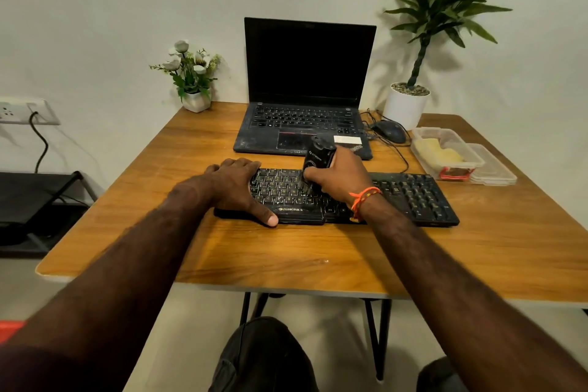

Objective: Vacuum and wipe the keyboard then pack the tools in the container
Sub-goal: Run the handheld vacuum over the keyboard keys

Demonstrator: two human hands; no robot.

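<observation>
Two hands work over a black keyboard (413,197) that lies across the middle of the wooden counter (318,251), closer to its near edge than to the far one. The left hand (237,188) lies flat with straight, spread fingers on the keyboard's left end, its thumb stretched along the near edge of the keyboard beside a printed logo. The right hand (342,177), with an orange thread band at the wrist, grips a small black handheld vacuum (318,154) and holds it upright, its lower end down on the keys near the middle of the keyboard.

Behind the keyboard, toward the far edge of the counter, an open laptop (305,89) stands with a dark screen. A black mouse (389,130) sits just right of the laptop, its cable trailing over the counter. Near the right edge, a clear plastic container (445,149) holds a yellow cloth (437,151), and a clear lid (494,170) lies touching its right side. At the far right corner stands a white pot with a tall green plant (442,6). At the far left corner is a small white pot of flowers (191,73). A wall socket (25,111) with a black cord plugged in is on the wall to the left.
</observation>
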